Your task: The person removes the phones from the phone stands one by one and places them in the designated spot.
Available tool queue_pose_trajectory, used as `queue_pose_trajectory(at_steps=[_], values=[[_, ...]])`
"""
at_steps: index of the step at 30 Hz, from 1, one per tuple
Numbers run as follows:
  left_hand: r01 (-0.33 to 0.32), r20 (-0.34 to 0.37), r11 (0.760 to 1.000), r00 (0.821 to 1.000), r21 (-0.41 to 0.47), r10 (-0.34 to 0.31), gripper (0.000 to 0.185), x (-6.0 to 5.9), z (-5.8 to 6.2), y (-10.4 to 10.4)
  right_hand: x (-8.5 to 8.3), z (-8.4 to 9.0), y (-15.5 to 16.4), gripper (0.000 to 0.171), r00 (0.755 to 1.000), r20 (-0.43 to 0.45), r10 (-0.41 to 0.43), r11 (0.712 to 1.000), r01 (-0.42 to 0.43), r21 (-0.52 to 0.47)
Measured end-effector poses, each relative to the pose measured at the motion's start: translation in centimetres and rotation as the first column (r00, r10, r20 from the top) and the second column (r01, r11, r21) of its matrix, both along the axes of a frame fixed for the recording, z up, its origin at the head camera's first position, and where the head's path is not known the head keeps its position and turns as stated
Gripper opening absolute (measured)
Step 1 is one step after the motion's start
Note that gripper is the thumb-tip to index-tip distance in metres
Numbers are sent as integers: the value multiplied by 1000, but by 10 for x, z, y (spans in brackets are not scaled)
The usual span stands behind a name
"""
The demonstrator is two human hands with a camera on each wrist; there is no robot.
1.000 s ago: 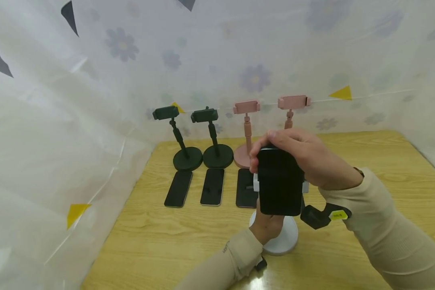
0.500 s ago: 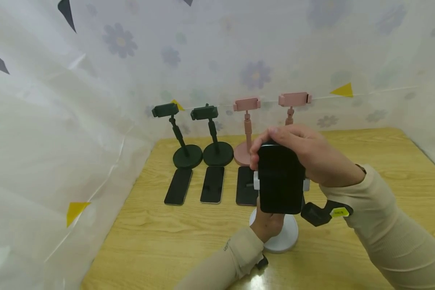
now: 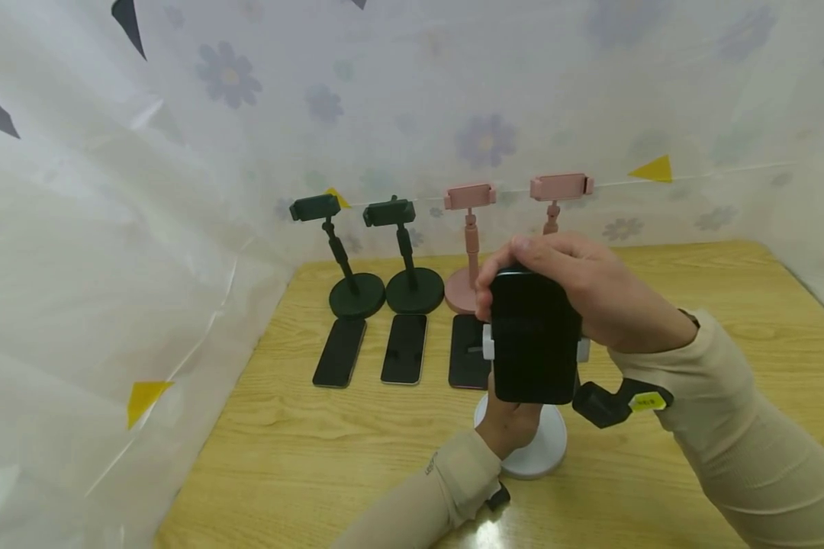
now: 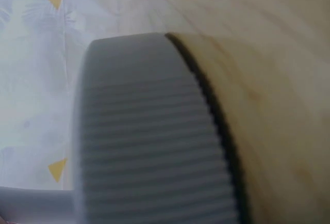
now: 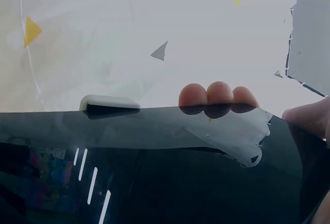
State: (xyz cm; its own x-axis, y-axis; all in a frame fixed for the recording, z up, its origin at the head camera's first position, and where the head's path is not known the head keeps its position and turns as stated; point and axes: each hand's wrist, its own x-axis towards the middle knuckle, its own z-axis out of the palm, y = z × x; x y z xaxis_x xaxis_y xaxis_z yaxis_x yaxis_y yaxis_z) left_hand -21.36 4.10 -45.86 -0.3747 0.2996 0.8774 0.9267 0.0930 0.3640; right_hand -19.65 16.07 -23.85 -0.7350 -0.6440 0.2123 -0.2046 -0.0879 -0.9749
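A black-screened smartphone (image 3: 535,339) stands upright in the clamp of a white phone stand (image 3: 548,450), whose white clamp tips show at both long edges. My right hand (image 3: 584,286) grips the phone round its top end. In the right wrist view, several fingertips (image 5: 219,94) curl over one long edge, beside a white clamp tip (image 5: 111,102). Below the phone, my left hand (image 3: 511,423) holds the stand's post, its fingers mostly hidden behind the phone. The left wrist view shows the stand's ribbed round base (image 4: 149,131) close up on the table.
Two dark green phone stands (image 3: 357,295) and two pink ones (image 3: 461,291) line the back of the wooden table (image 3: 329,457). Black smartphones (image 3: 403,349) lie in front of them, one partly hidden by the held phone. A flowered sheet (image 3: 412,99) hangs behind.
Both hands keep their hold on the phone and stand. The whole head view has shifted slightly, with the scene sitting a little higher than a second ago.
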Motion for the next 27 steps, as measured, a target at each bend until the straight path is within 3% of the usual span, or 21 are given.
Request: queue_pose_trajectory(at_steps=[7,15,27], values=[[-3,49,1000,999,-22,4,16,3,1,1,0,1,0,43,1000,4,-14,1000,14,9],[-25,47,999,999,-40,27,25,4,3,1,0,2,1,43,1000,2,-26,999,26,25],[17,115,999,993,-27,-13,22,3,1,1,-2,4,1,44,1000,-14,-5,1000,5,-8]])
